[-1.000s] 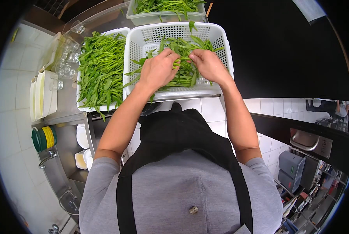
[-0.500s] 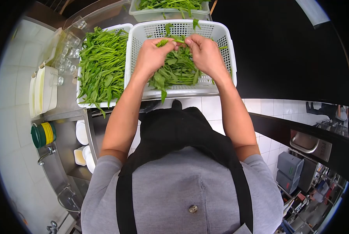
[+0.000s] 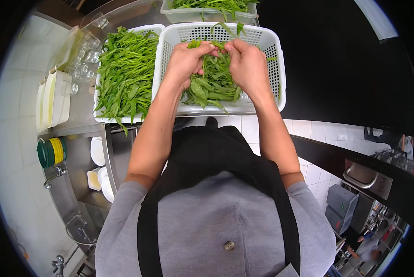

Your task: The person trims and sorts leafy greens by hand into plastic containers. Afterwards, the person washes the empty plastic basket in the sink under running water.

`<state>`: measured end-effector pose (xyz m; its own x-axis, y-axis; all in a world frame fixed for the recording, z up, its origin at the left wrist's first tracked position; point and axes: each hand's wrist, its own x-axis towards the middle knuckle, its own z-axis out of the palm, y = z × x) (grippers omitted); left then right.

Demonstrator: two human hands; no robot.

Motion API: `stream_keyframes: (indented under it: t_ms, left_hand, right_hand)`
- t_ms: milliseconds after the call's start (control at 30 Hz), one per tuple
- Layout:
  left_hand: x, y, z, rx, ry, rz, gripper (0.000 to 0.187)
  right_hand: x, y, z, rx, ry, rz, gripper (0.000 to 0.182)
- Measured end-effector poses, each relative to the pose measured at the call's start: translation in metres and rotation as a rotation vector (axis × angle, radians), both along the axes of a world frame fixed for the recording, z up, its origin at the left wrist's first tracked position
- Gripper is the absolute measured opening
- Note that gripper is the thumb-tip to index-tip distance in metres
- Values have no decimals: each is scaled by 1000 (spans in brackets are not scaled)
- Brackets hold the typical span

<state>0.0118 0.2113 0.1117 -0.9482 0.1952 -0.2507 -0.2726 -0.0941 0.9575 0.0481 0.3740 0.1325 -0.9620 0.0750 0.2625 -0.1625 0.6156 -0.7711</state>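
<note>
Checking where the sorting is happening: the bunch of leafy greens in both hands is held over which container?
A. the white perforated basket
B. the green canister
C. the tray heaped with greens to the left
A: the left hand and right hand grip the bunch of greens above the white perforated basket.

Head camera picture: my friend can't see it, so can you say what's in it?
Both hands, left hand and right hand, hold a bunch of leafy greens over a white plastic basket. A second basket heaped with greens sits to the left, beside drinking glasses. The person wears a grey shirt and black apron.
</note>
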Motion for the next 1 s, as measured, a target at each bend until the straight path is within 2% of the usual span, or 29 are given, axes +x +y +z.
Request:
stream_keyframes:
  t_ms: [200, 300, 333, 400, 467, 533, 567, 633, 667, 733, 800, 867, 900, 967, 1000]
  left_hand:
    - [-2, -1, 11, -13, 19, -43, 21]
    - [0, -9, 18, -320, 227, -197, 26]
    - [-3, -12, 15, -318, 231, -201, 26]
    - [-1, -13, 7, -442, 582, -259, 25]
    - [4, -11, 11, -491, 612, -240, 25]
    - [8, -3, 17, -465, 272, -78, 21]
    - [8, 1, 13, -463, 270, -83, 21]
    - [4, 7, -2, -68, 17, 30, 19]
    - [-2, 5, -7, -67, 17, 31, 19]
    - [-16, -12, -15, 33, -57, 207, 19]
    - [-23, -31, -11, -33, -24, 254, 22]
    - [-18, -43, 0, -35, 224, 164, 25]
    - [-12, -48, 7, -34, 214, 159, 25]
    - [-6, -56, 23, -243, 320, 86, 27]
    - [-11, -59, 22, -239, 329, 92, 27]
  right_hand:
    - [5, -3, 9, 30, 79, -33, 13]
    - [3, 6, 7, 9, 44, -38, 12]
    - [1, 10, 7, -8, 31, -22, 12]
    - [2, 14, 12, 22, 35, 19, 11]
    - [4, 15, 11, 52, 40, 62, 10]
    - [6, 9, 0, 85, 224, 139, 11]
    - [7, 5, -3, 114, 228, 125, 13]
    - [3, 5, -9, 124, 250, 77, 13]
    - [2, 5, -10, 130, 275, 34, 14]
    - [1, 18, 0, 131, 251, -42, 14]
    - [-7, 39, 8, 64, 194, -179, 15]
    - [-30, 70, -4, 385, 328, -155, 14]
    - [-34, 79, -20, 388, 318, -158, 14]
    - [-40, 88, -53, 783, 377, -256, 15]
    - [-28, 78, -38, 700, -92, -78, 24]
